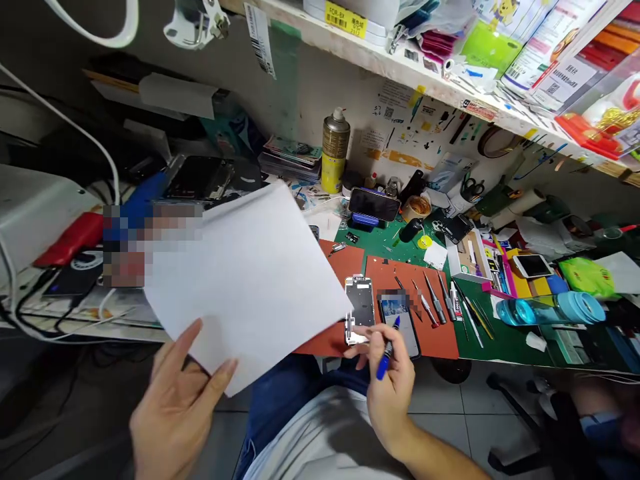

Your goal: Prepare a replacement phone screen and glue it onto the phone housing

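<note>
My left hand [180, 393] grips a sheet of white paper [245, 280] by its near left corner, thumb on top. The sheet is tilted above the left part of the bench and hides what lies beneath. Between the fingers of my right hand [387, 380] is a blue marker [387, 353], its blue tip pointing up and away. Just beyond that hand a phone screen assembly [359, 303] with its back showing lies on the red-brown mat [320, 340]. Beside it is a phone [400, 317] with a lit screen, partly covered by my fingers.
Screwdrivers [435, 297] and tweezers lie right of the phones on the green mat [510, 340]. A spray can [335, 150] and a propped phone [374, 204] stand behind. A blue bottle [553, 308] lies at the right. The loaded shelf [350, 40] overhangs the bench.
</note>
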`<state>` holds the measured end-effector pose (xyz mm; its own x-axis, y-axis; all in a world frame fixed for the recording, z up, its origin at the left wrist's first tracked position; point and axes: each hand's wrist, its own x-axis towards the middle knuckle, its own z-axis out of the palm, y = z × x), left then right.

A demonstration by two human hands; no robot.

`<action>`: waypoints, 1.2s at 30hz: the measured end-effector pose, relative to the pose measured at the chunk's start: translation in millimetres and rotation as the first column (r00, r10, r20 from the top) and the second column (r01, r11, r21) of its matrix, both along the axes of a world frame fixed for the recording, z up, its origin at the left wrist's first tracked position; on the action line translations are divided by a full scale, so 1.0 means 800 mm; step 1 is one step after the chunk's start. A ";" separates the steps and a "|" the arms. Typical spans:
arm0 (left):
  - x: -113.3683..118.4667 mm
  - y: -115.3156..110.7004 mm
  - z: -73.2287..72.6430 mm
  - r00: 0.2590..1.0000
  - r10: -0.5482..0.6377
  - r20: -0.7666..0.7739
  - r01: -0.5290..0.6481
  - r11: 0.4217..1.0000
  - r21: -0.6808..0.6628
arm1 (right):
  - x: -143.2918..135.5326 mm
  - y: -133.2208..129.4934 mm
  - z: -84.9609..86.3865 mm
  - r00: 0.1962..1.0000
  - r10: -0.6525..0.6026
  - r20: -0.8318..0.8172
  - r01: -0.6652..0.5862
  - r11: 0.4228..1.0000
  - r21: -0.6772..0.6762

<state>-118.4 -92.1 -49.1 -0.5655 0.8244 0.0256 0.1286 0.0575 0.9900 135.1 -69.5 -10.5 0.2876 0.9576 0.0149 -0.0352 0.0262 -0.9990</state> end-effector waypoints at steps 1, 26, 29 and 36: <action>0.007 0.005 0.000 0.999 -0.016 0.047 0.017 1.000 -0.023 | 0.007 -0.006 -0.006 0.999 -0.030 0.037 0.027 0.997 0.068; -0.003 0.002 -0.046 0.948 -0.241 0.206 0.277 0.946 -0.167 | -0.075 0.067 -0.044 0.771 0.555 0.311 -0.570 0.820 -0.051; -0.004 0.001 -0.047 0.953 -0.240 0.183 0.273 0.945 -0.178 | -0.083 0.067 -0.049 0.766 0.553 0.327 -0.570 0.820 -0.049; -0.002 0.002 -0.044 0.946 -0.276 0.172 0.304 0.938 -0.166 | -0.091 0.073 -0.054 0.744 0.570 0.349 -0.588 0.807 -0.065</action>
<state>-119.8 -90.6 -84.5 -0.2872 0.9348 -0.2090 0.0248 0.2254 0.9740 62.3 -11.2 -53.5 -0.3536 0.9339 0.0522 0.2771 0.1578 -0.9478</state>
